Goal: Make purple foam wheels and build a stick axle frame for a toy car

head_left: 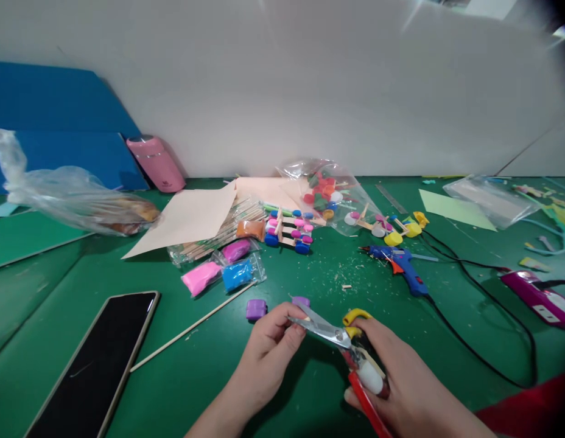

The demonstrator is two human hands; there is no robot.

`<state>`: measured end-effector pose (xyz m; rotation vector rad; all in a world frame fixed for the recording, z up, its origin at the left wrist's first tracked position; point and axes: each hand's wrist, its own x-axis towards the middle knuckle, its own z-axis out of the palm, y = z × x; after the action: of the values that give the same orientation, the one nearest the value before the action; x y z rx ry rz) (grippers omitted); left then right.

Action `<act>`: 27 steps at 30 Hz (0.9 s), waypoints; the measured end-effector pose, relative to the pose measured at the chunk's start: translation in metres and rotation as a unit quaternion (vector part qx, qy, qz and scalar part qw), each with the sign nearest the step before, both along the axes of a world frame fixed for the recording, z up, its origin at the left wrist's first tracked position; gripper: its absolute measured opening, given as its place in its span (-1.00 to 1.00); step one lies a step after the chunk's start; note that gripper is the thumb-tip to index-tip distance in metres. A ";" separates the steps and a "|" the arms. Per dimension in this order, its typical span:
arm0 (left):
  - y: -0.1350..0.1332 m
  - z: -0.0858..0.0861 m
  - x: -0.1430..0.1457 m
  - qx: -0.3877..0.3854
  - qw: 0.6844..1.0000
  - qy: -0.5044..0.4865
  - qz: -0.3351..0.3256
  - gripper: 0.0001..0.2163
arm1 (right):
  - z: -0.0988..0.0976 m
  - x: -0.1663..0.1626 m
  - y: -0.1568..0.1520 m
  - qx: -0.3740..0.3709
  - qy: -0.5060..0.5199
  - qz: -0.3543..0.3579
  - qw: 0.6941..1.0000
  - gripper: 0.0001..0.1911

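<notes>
My right hand (403, 380) is closed round the red and yellow handles of a pair of shears (330, 333), whose metal blades point left. My left hand (271, 340) is pinched at the blade tips; what it grips is too small to make out. A purple cap (256, 309) lies on the green table (209, 371) just left of my left hand, and a second purple cap (301, 301) sits right behind my fingers. A thin wooden stick (193, 327) lies slanted to the left.
A black phone (97, 365) lies at the near left. A blue glue gun (403, 263) with a black cable (474, 350) sits right of centre. Clay packets (221, 272), a stick-and-cap craft piece (289, 231), plastic bags, paper sheets and a pink bottle (157, 163) fill the back.
</notes>
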<state>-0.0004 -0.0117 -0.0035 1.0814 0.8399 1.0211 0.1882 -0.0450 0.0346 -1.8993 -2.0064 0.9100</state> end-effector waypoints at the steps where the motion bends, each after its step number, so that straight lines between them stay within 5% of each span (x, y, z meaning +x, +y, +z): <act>1: 0.000 0.000 0.000 0.001 1.000 0.005 0.002 -0.94 | 0.000 0.000 0.000 -0.001 0.002 -0.002 1.000 -0.64; 27: 0.000 0.005 -0.005 0.033 0.996 0.068 -0.036 -0.88 | -0.005 -0.003 -0.001 -0.032 -0.048 0.003 0.998 -0.72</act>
<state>-0.0052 -0.0120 0.0013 1.2399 0.8748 0.9286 0.1855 -0.0457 0.0298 -2.0085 -2.0603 0.9107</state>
